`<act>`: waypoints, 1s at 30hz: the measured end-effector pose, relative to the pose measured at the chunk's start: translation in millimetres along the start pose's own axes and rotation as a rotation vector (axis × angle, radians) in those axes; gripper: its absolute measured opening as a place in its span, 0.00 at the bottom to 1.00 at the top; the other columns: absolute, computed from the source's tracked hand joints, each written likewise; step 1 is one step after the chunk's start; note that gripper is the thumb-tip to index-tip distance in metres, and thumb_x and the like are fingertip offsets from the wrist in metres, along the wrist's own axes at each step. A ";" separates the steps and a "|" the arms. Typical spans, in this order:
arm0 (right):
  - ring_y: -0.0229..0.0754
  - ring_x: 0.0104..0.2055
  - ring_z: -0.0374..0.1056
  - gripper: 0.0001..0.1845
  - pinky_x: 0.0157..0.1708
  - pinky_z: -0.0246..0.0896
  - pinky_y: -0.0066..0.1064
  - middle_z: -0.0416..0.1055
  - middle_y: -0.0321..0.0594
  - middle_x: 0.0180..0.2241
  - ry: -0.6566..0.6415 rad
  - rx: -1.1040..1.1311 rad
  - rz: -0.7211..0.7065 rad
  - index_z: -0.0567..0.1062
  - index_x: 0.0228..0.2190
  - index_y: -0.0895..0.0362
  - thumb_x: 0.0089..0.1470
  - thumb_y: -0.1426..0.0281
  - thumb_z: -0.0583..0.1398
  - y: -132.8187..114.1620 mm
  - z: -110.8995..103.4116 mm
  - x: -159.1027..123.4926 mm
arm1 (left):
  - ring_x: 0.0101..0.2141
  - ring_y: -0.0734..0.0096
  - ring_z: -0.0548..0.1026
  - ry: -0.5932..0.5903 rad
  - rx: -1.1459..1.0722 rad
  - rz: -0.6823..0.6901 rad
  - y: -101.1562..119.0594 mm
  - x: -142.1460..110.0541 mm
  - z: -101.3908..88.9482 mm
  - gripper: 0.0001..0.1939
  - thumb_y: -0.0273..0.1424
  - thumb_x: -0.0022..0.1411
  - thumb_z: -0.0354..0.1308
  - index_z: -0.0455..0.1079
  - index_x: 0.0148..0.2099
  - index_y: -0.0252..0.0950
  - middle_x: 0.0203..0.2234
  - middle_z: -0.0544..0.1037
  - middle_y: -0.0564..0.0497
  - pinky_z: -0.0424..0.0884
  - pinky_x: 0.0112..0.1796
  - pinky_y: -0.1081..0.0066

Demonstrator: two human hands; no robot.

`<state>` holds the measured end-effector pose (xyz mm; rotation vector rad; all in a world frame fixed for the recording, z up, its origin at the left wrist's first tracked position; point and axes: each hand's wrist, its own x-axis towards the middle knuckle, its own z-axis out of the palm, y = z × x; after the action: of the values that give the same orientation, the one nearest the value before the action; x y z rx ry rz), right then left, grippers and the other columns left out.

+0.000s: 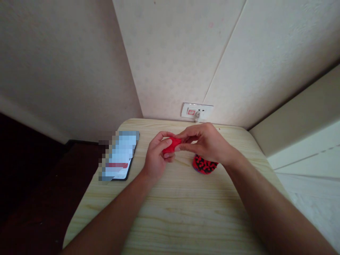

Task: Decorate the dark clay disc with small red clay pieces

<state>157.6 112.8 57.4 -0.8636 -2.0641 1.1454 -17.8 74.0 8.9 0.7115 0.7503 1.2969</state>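
Both hands meet over the table around a lump of red modelling clay (174,144), smooth and bright. My left hand (156,156) is closed on it, thumb on top and fingers beneath. From the right, the thumb and fingertips of my right hand (203,141) pinch its near end. Just below my right hand lies a small round piece (205,165), black on top with many short red bits and a red side showing some blue. My right hand covers its far edge.
A phone (119,156) with a lit, blurred screen lies at the left of the pale wooden table (170,212). A wall socket (197,111) with a plug sits just behind the back edge. A cream padded panel (300,117) stands at the right.
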 end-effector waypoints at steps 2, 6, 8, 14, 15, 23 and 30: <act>0.44 0.36 0.81 0.16 0.41 0.78 0.36 0.85 0.43 0.39 0.018 0.024 -0.002 0.85 0.45 0.56 0.56 0.64 0.71 1.1 -0.9 0.8 | 0.17 0.83 0.58 0.013 -0.026 0.026 0.5 2.3 0.4 0.13 0.34 0.55 0.69 0.70 0.40 0.37 0.20 0.72 0.57 0.54 0.18 0.81; 0.47 0.39 0.81 0.25 0.45 0.78 0.41 0.84 0.46 0.43 0.041 0.065 -0.024 0.81 0.53 0.58 0.54 0.66 0.72 3.8 -0.6 1.5 | 0.18 0.81 0.63 0.038 -0.044 0.097 -0.5 6.8 0.0 0.16 0.35 0.51 0.75 0.72 0.37 0.38 0.19 0.72 0.59 0.59 0.18 0.81; 0.46 0.38 0.80 0.22 0.44 0.78 0.40 0.84 0.46 0.42 0.060 0.024 -0.042 0.83 0.50 0.58 0.54 0.65 0.72 3.4 -0.2 1.5 | 0.18 0.81 0.64 0.039 -0.041 0.108 -1.1 7.4 -0.3 0.16 0.35 0.50 0.77 0.74 0.36 0.37 0.19 0.72 0.58 0.60 0.18 0.81; 0.43 0.35 0.78 0.13 0.40 0.77 0.35 0.84 0.42 0.36 0.106 -0.106 -0.088 0.85 0.42 0.58 0.57 0.65 0.70 -1.1 -0.8 2.3 | 0.19 0.80 0.68 0.027 -0.058 0.116 -2.6 7.6 1.1 0.16 0.38 0.53 0.76 0.78 0.38 0.35 0.22 0.76 0.55 0.67 0.19 0.79; 0.43 0.35 0.78 0.12 0.40 0.77 0.35 0.84 0.43 0.36 0.119 -0.116 -0.090 0.85 0.42 0.58 0.56 0.66 0.70 -0.7 -1.1 2.6 | 0.20 0.79 0.70 0.028 -0.064 0.118 -2.9 8.3 1.0 0.17 0.39 0.53 0.76 0.78 0.41 0.35 0.25 0.78 0.54 0.71 0.21 0.78; 0.43 0.36 0.78 0.18 0.39 0.77 0.34 0.82 0.42 0.37 0.133 0.043 -0.014 0.82 0.46 0.58 0.55 0.64 0.72 2.7 -0.2 2.1 | 0.32 0.69 0.82 0.054 -0.036 0.152 -2.9 12.4 -4.1 0.16 0.37 0.53 0.77 0.81 0.41 0.34 0.35 0.86 0.48 0.80 0.39 0.67; 0.42 0.34 0.78 0.21 0.39 0.76 0.35 0.83 0.43 0.32 0.080 0.231 0.187 0.86 0.37 0.60 0.57 0.53 0.69 4.5 0.4 5.4 | 0.36 0.67 0.82 0.066 0.038 0.257 -6.8 11.6 -5.9 0.13 0.32 0.52 0.78 0.82 0.39 0.37 0.35 0.86 0.50 0.79 0.43 0.67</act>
<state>155.2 118.7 54.4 -0.9854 -1.7735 1.3940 -17.4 84.8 -1.1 0.8185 0.7567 1.5485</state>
